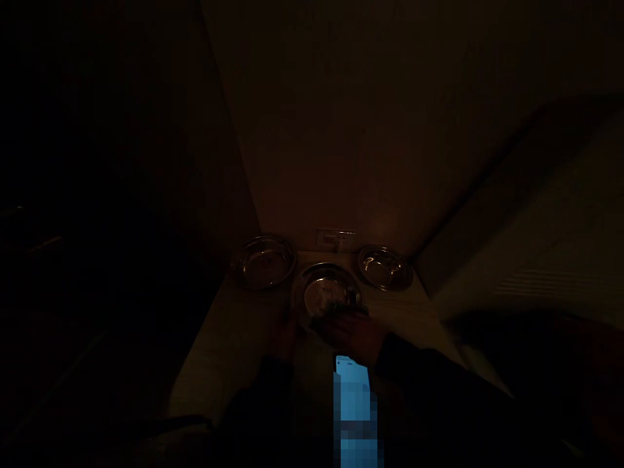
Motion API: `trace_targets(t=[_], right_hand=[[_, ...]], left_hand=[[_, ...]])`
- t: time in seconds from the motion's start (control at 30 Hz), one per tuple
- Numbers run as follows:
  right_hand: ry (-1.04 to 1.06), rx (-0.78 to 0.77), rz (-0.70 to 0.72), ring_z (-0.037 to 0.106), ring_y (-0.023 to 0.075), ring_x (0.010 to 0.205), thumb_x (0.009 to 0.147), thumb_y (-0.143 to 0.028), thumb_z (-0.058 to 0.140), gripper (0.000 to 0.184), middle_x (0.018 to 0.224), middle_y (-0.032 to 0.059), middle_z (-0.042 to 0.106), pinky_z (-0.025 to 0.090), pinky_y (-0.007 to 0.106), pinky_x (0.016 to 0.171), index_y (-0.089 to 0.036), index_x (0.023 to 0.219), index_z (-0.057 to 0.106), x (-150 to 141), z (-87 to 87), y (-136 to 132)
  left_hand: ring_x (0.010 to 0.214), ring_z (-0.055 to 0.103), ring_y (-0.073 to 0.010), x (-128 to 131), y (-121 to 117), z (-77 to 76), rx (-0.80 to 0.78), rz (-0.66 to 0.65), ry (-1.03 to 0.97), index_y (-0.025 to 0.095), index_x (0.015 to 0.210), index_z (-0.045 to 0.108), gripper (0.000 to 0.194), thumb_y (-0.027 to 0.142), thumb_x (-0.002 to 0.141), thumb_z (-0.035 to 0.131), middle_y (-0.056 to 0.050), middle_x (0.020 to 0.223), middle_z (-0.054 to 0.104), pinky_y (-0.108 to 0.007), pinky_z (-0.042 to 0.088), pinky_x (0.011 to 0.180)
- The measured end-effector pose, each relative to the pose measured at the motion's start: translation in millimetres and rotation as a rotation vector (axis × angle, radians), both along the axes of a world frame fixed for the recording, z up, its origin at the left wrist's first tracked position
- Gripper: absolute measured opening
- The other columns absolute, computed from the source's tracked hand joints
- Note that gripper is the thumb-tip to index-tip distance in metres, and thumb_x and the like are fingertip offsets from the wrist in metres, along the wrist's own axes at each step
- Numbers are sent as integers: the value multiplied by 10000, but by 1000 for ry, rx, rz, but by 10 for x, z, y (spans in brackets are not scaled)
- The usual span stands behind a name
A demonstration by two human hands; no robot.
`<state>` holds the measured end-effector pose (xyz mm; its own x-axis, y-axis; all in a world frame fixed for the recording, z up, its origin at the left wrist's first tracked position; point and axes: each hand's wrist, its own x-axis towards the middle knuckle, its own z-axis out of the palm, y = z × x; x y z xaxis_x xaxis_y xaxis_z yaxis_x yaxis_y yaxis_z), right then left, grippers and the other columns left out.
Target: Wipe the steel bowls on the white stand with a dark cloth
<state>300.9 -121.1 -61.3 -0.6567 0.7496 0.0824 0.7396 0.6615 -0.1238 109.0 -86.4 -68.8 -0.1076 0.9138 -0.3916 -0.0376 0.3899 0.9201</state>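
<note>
The room is very dark. A round, shiny metal dish (302, 286) stands near the middle of the wooden tabletop. At its near left rim is my left hand (285, 331), dim, with its fingers closed at the edge. My right hand (351, 331) reaches in from the right, fingers pressed over a dark, cloth-like thing (334, 311) at the near rim. What that thing is made of does not show clearly. Just below my right hand lies a lit phone (351, 370), its lower part blurred out by blocks.
A second metal dish (266, 263) sits at the back left of the wooden table (219, 325), and a third metal dish (385, 268) at the back right. Between them, on the wall, is a socket plate (336, 238) with something plugged in. A wall rises behind.
</note>
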Motion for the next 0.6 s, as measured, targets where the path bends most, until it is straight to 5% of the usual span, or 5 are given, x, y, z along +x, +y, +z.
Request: trace_targets(t=[0.1, 0.3, 0.5, 0.6], right_hand=[[-60, -4, -1, 519, 260, 1082, 837, -238, 492, 400, 1187, 129, 567, 416, 452, 891, -164, 1229, 488, 82, 17, 27], [41, -1, -43, 532, 227, 1064, 869, -283, 429, 416, 1213, 115, 549, 458, 376, 856, -152, 1263, 443, -291, -35, 9], [-18, 11, 36, 478, 255, 1128, 848, -288, 467, 379, 1202, 126, 556, 353, 479, 949, -171, 1205, 514, 180, 6, 76], [26, -1, -40, 486, 250, 1121, 853, -277, 441, 400, 1185, 136, 566, 375, 445, 946, -127, 1220, 495, 60, -11, 25]], left_hand=[[909, 619, -211, 78, -44, 39, 52, -22, 61, 125, 1086, 553, 346, 319, 805, 497, -116, 1023, 647, -274, 504, 685], [1082, 525, -225, 128, -101, -37, 163, -49, 211, 80, 1114, 525, 364, 283, 818, 465, -160, 1157, 569, -314, 403, 908], [893, 609, -228, 25, 3, 69, 123, -122, 212, 120, 1068, 566, 381, 372, 794, 483, -112, 989, 646, -306, 481, 735], [959, 591, -230, 80, 13, 78, 132, -121, 194, 125, 1125, 535, 406, 363, 800, 481, -117, 1065, 625, -303, 472, 773]])
